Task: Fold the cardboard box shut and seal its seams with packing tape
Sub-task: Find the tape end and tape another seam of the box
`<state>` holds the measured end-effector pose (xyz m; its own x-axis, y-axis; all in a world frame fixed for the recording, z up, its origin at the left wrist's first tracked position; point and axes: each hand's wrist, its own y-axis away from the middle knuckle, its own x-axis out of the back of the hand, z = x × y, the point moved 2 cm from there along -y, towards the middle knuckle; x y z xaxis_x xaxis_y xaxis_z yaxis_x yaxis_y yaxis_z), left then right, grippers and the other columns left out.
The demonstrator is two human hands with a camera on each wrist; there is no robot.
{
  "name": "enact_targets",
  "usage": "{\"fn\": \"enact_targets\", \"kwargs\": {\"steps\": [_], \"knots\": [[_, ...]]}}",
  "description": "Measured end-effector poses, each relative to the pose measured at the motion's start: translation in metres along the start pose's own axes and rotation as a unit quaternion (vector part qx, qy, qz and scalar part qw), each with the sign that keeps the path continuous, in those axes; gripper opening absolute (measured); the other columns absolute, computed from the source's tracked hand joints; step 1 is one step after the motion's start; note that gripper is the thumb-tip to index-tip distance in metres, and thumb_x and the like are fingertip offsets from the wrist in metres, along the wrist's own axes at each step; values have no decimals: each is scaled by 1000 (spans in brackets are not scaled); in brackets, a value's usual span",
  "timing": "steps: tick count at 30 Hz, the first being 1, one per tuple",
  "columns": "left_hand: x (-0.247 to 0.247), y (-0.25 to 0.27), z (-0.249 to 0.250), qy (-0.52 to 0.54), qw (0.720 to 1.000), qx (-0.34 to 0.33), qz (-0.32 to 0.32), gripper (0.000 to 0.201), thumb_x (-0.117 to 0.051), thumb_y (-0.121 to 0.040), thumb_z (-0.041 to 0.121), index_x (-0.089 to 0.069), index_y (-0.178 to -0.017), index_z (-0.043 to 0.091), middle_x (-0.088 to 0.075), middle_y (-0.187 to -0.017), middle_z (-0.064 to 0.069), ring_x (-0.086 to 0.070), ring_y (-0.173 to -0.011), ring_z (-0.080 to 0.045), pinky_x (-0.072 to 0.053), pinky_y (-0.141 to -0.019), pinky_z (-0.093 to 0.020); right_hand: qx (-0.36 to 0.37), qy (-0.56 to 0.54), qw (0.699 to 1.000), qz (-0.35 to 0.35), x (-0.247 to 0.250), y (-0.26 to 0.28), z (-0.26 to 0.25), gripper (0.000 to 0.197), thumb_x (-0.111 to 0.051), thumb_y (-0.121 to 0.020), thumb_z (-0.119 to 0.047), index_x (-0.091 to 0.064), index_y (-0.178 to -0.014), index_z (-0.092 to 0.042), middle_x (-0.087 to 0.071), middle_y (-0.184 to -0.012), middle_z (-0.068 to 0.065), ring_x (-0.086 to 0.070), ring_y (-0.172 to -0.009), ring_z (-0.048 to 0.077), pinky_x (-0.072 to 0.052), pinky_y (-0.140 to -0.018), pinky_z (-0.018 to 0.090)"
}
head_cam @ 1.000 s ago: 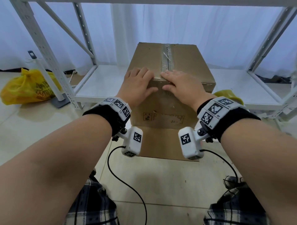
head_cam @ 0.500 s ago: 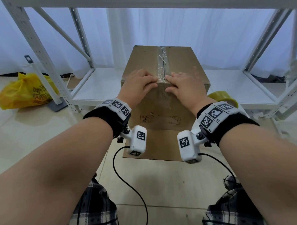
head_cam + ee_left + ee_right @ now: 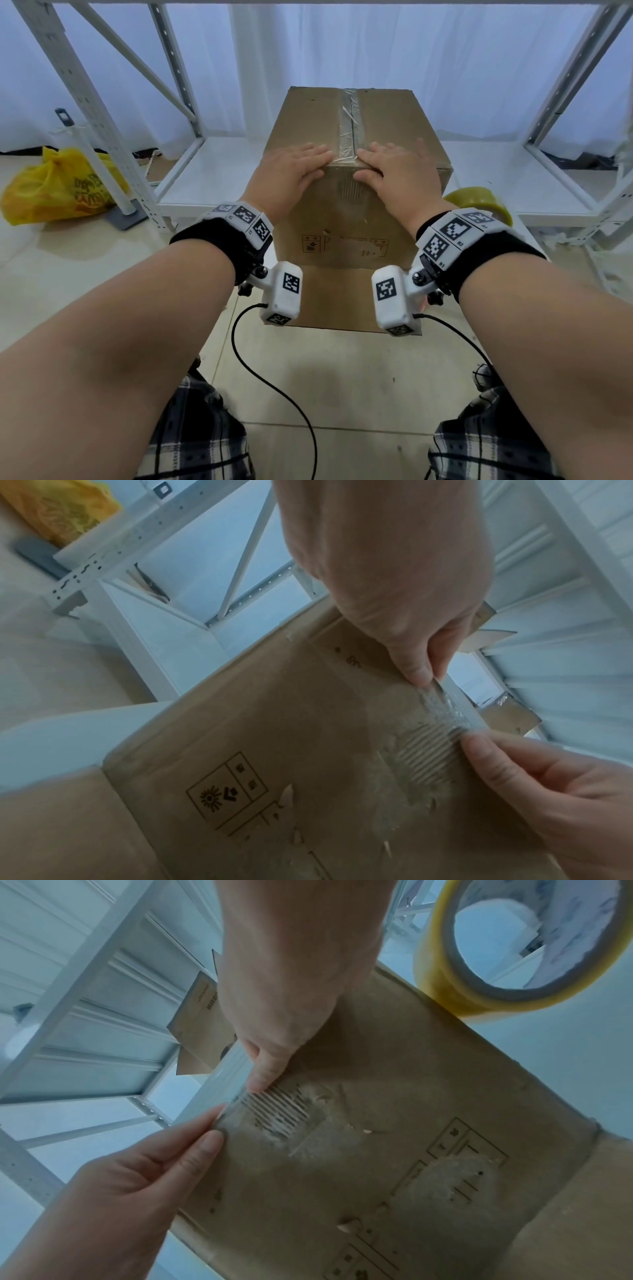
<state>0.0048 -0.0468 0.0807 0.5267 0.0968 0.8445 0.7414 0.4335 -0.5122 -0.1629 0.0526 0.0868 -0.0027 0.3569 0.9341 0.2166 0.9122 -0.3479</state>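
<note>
Pressing flat, your left hand (image 3: 291, 171) and right hand (image 3: 400, 171) now flank the clear tape strip (image 3: 347, 126) at the cardboard box (image 3: 342, 212)'s near top edge, at 12 o'clock before you; a second ago they overlapped it. Fingers lie straight, holding nothing. The centre seam looks sealed; the tape roll (image 3: 479, 202) waits at 2 o'clock.

Near top edge of box (image 3: 346, 212) taken up by left hand (image 3: 291, 174) and right hand (image 3: 404, 174), laid flat either side of the taped seam (image 3: 347, 126). Far half of box top left bare. Right side blocked low by tape roll (image 3: 479, 202), just beside the box on the shelf (image 3: 513, 181). Left side hemmed by shelf upright (image 3: 171, 68). Floor (image 3: 342, 377) before the box is crossed by cables (image 3: 274, 387).
</note>
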Motion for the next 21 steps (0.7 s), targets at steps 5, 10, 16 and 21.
{"fn": "enact_targets", "kwargs": {"steps": [5,10,16,21], "knots": [[-2,4,-3,-33,999,-2,-33,47,-53,-94,19,-45,-140,21,-45,-145,-1,-39,-135,-24,-24,-112,-43,11,25,999,-17,4,1,1,53,-45,-96,-48,-34,-146,-34,-34,-154,-4,-27,-143,21,2,-117,51],[-2,2,23,-46,998,29,-24,46,-47,-96,35,-41,-140,22,-43,-146,1,-37,-136,-21,-22,-113,-40,40,29,997,-52,13,4,14,77,-62,-83,-56,-29,-148,-31,-31,-155,-2,-26,-143,18,2,-118,50],[-14,-24,57,-30,996,-25,-74,42,-34,-102,33,-37,-144,27,-35,-151,2,-28,-141,-18,-17,-115,-35,40,-9,999,-27,29,13,34,65,-58,-86,-54,-43,-142,-25,-44,-147,-2,-36,-137,15,-2,-117,41],[-15,-51,59,84,993,20,-86,30,-50,-96,34,-66,-117,21,-55,-136,-1,-43,-132,-13,-33,-110,-36,50,-69,995,-57,34,18,43,56,-62,-90,-34,-43,-143,-26,-42,-149,-1,-35,-137,17,-14,-115,37]]}}
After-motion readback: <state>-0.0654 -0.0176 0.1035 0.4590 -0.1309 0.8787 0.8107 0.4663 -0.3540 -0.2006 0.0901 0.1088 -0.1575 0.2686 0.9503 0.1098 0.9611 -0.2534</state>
